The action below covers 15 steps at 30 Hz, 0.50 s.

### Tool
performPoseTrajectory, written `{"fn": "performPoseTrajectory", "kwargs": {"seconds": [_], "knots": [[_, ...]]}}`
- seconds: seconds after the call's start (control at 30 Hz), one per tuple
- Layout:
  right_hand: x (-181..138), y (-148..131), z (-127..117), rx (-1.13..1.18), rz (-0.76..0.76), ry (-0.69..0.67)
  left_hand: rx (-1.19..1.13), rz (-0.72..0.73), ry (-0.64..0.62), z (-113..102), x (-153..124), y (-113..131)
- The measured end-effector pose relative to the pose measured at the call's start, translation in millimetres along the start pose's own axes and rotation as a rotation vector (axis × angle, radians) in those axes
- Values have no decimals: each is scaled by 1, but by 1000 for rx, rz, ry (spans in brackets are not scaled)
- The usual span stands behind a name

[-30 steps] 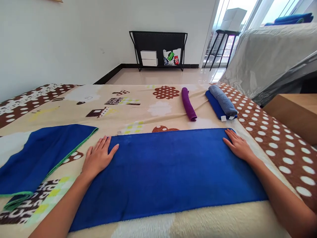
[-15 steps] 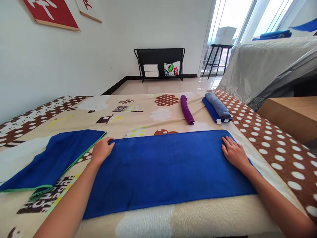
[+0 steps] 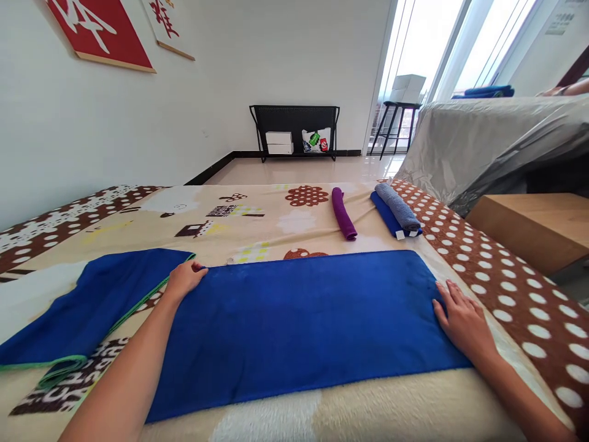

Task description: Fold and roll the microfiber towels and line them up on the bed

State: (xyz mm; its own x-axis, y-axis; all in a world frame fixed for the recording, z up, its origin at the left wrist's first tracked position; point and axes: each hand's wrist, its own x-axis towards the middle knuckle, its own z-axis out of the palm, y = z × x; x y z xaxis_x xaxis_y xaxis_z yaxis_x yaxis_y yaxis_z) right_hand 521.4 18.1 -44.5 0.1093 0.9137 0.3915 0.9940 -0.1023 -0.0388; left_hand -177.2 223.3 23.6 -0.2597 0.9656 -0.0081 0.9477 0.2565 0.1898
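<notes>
Left fingers point(image 3: 196, 266) pinching blue towel's point(image 3: 294, 322) corner, right fingers point(image 3: 455, 293) spread on right edge, printed blanket point(image 3: 262, 231) beneath, black rack point(image 3: 297, 120) holding white boxes point(image 3: 279, 143)

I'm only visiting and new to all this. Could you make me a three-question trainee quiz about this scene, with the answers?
1. True or false: the purple roll lies on the patterned blanket, apart from the spread blue cloth.
2. What colour edges the rumpled cloth at the picture's left? A) red B) green C) white
3. Fill in: the left hand is at the spread blue cloth's far ____ corner.

Key: 1 true; 2 B; 3 left.
</notes>
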Motion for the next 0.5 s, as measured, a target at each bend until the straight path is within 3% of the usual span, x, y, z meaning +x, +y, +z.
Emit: {"fn": "performPoseTrajectory", "kwargs": {"seconds": [0.1,0.27,0.33,0.4,0.43,0.5], "knots": [[-11,-61,-25,135,-137,21,21,-9,112,3,-16,4],[-54,-206,-54,352,-664,-96,58,45,285,-5,-49,33],[-79,-262,-45,426,-751,113,56,143,308,-12,-61,57],[-104,-310,-26,501,-716,447,41,306,280,-14,-74,88],[-115,-329,-16,537,-677,552,30,405,242,-13,-80,106],[-132,-352,-4,620,-697,580,4,608,131,-7,-93,145]]}}
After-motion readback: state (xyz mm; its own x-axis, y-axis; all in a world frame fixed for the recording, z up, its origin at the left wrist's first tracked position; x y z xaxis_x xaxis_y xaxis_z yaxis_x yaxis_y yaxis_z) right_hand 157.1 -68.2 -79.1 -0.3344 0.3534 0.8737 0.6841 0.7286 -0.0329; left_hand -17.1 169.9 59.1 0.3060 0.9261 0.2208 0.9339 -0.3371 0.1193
